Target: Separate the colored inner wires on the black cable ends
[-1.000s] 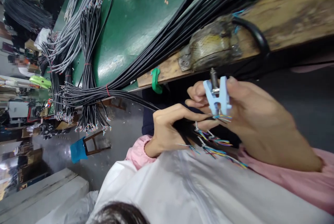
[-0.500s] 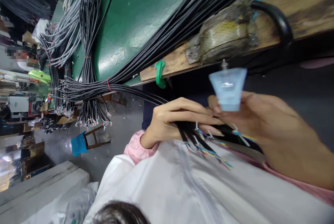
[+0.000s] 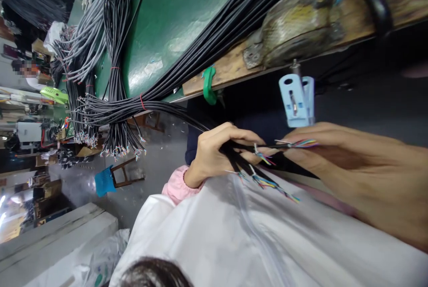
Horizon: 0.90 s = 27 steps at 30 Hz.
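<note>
Right hand has left the blue clip and, like left hand, grips black cables near table.

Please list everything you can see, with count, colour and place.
held cables: several, black, multicoloured wire ends, in both hands
clip: one, light blue, above right hand
taped device: one, grey-yellow, wooden edge
hook-shaped piece: one, green, table edge
table: one, green, top
table cables: many, black and grey, on table
stool: one, blue seat, floor
background clutter: uncountable, mixed, left
person: one, whitish clothing, far left
left hand: one, pink sleeve, centre
right hand: one, bare, right
</note>
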Each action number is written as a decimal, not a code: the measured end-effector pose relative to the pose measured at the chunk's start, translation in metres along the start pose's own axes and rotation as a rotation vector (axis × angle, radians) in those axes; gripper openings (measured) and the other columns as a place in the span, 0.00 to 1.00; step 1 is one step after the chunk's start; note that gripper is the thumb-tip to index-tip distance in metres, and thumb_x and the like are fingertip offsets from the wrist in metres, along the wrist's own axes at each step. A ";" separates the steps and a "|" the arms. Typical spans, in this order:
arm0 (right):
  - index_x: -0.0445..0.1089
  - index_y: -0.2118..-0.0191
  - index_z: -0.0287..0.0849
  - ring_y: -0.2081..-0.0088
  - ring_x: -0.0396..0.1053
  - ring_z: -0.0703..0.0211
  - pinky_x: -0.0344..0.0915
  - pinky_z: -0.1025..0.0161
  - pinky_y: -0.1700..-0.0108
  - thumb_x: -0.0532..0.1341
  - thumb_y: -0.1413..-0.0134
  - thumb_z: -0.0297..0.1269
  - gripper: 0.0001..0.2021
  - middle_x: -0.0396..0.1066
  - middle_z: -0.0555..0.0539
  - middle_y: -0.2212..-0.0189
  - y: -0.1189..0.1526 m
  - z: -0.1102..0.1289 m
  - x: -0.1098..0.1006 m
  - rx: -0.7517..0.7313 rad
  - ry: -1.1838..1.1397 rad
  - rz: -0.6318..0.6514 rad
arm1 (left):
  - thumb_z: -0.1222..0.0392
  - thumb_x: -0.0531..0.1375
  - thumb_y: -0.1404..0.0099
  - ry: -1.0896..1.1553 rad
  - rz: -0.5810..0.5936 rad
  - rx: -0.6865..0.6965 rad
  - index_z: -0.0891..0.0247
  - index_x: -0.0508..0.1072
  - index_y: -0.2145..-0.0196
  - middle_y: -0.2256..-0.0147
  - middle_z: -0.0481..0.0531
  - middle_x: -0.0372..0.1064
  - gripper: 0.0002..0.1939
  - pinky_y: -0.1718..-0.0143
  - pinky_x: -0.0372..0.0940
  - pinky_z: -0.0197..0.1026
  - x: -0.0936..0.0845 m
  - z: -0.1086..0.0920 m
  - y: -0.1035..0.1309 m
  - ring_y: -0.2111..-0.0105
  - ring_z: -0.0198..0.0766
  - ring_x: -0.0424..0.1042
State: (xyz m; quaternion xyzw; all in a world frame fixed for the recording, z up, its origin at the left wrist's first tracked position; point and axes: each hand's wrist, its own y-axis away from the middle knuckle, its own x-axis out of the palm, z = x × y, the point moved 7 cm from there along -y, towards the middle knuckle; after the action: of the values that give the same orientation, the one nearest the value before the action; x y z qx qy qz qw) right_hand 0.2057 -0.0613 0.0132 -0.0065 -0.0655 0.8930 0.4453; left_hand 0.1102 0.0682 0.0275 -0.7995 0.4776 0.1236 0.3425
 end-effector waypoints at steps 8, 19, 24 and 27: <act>0.76 0.72 0.53 0.75 0.74 0.59 0.73 0.59 0.73 0.68 0.40 0.47 0.11 0.77 0.50 0.75 -0.002 0.017 -0.002 -0.214 0.043 -0.019 | 0.52 0.56 0.25 -0.105 0.147 0.083 0.66 0.81 0.63 0.74 0.47 0.69 0.18 0.74 0.62 0.31 0.004 -0.016 0.001 0.75 0.26 0.66; 0.70 0.70 0.49 0.76 0.74 0.62 0.70 0.64 0.73 0.64 0.40 0.27 0.09 0.76 0.53 0.75 0.009 0.022 0.005 -0.373 0.347 -0.237 | 0.49 0.64 0.31 -0.216 -0.247 0.128 0.64 0.77 0.76 0.81 0.44 0.68 0.20 0.83 0.57 0.30 -0.004 -0.035 -0.004 0.84 0.24 0.61; 0.68 0.67 0.48 0.75 0.74 0.65 0.67 0.69 0.74 0.61 0.37 0.26 0.09 0.75 0.53 0.74 0.009 0.028 0.012 -0.496 0.454 -0.230 | 0.42 0.62 0.32 -0.236 -0.148 -0.013 0.64 0.79 0.73 0.80 0.46 0.69 0.23 0.81 0.58 0.32 0.000 -0.024 0.003 0.82 0.25 0.61; 0.68 0.67 0.48 0.73 0.74 0.64 0.68 0.67 0.72 0.60 0.35 0.31 0.08 0.75 0.51 0.73 0.010 0.024 0.011 -0.486 0.487 -0.222 | 0.41 0.60 0.29 -0.183 -0.023 -0.105 0.65 0.80 0.68 0.77 0.47 0.71 0.23 0.78 0.61 0.32 0.004 -0.017 0.003 0.80 0.26 0.64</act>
State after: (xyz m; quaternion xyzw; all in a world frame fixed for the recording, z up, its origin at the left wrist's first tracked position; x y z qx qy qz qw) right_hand 0.1891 -0.0611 0.0359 -0.3176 -0.1682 0.7698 0.5276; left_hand 0.1078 0.0530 0.0367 -0.8072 0.4279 0.2169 0.3439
